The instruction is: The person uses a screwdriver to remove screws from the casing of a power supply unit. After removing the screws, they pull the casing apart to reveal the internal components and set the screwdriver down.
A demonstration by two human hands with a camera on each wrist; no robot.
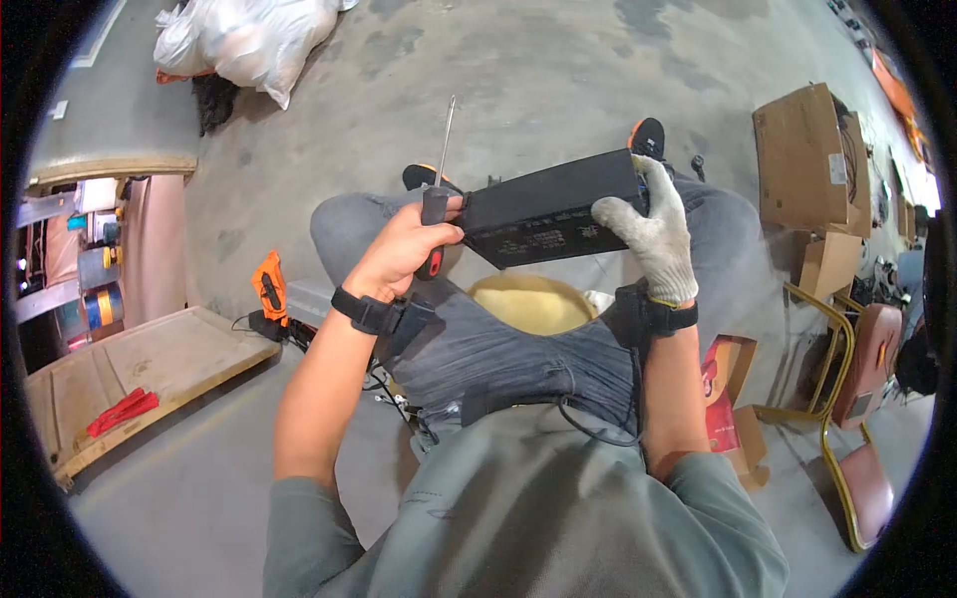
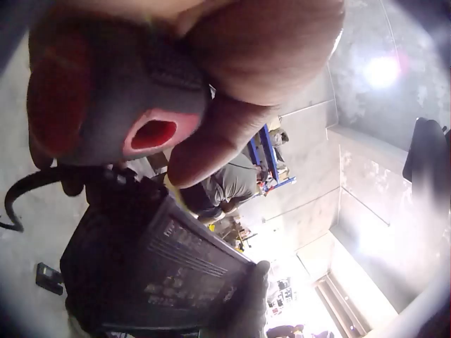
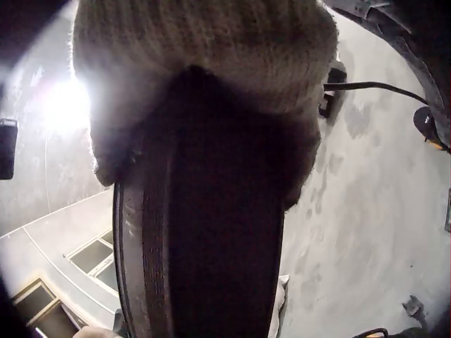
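A black rectangular case (image 1: 548,194) with pale printed lettering is held up in front of the lap between both hands. My bare left hand (image 1: 399,249) grips a screwdriver (image 1: 435,204) with a dark handle and red end, its metal shaft pointing up and away. The same hand's fingers reach the case's left end, where a black cable (image 2: 32,182) comes out in the left wrist view. At the other end, my right hand (image 1: 666,244), in a pale knit glove, holds the case with thumb and fingers on opposite sides. The glove covers part of that end.
Below the case, a yellow round surface (image 1: 528,307) shows between the legs. Cardboard boxes (image 1: 802,149) and a metal-framed chair (image 1: 867,364) stand right. Left are a wooden platform (image 1: 199,364) with a red cloth (image 1: 122,411) and an orange object (image 1: 269,284). White bags (image 1: 249,40) lie beyond.
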